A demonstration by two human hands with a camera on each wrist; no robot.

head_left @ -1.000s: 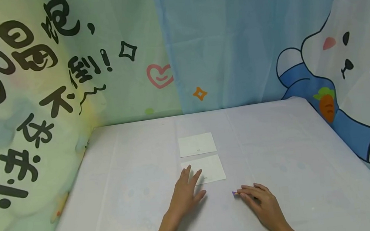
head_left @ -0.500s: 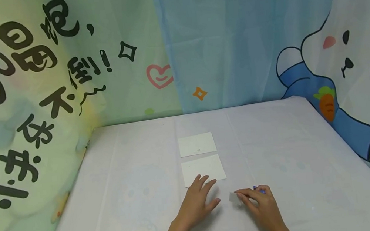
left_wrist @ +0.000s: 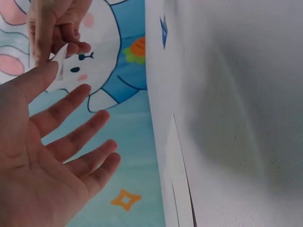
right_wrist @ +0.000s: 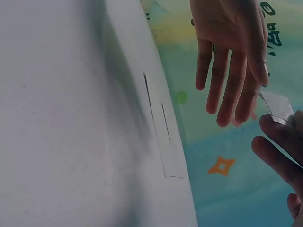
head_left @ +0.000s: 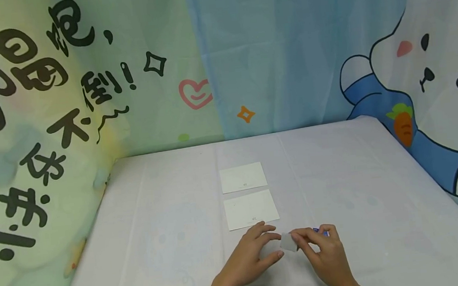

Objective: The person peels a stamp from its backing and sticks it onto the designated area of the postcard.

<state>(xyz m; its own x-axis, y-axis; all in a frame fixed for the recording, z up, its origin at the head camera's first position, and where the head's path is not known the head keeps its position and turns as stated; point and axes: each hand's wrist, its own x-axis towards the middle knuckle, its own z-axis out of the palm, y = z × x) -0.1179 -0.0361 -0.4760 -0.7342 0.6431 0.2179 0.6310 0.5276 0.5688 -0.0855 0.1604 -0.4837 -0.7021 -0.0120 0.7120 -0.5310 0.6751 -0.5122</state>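
My right hand (head_left: pixel 324 256) pinches a small greyish-white, see-through flat piece (head_left: pixel 288 242) between thumb and fingers, above the table. In the right wrist view the piece (right_wrist: pixel 278 106) looks thin, with one jagged edge. My left hand (head_left: pixel 254 258) reaches toward it from the left with fingers spread and fairly straight. Its thumb tip is right at the piece's corner in both wrist views. Behind the right hand's fingers, a small blue item (head_left: pixel 321 232) lies partly hidden; in the left wrist view this blue item (left_wrist: pixel 164 32) is on the white table.
Two white cards, a far card (head_left: pixel 242 177) and a near card (head_left: pixel 251 209), lie one behind the other on the white-covered table (head_left: pixel 160 241). Each bears a tiny printed mark. A printed curtain (head_left: pixel 270 56) hangs along the back and sides.
The left hand has moved off the near card, right and toward me, up to the pinched piece. The right hand first held something small and blue; the see-through piece then appeared in its fingers.
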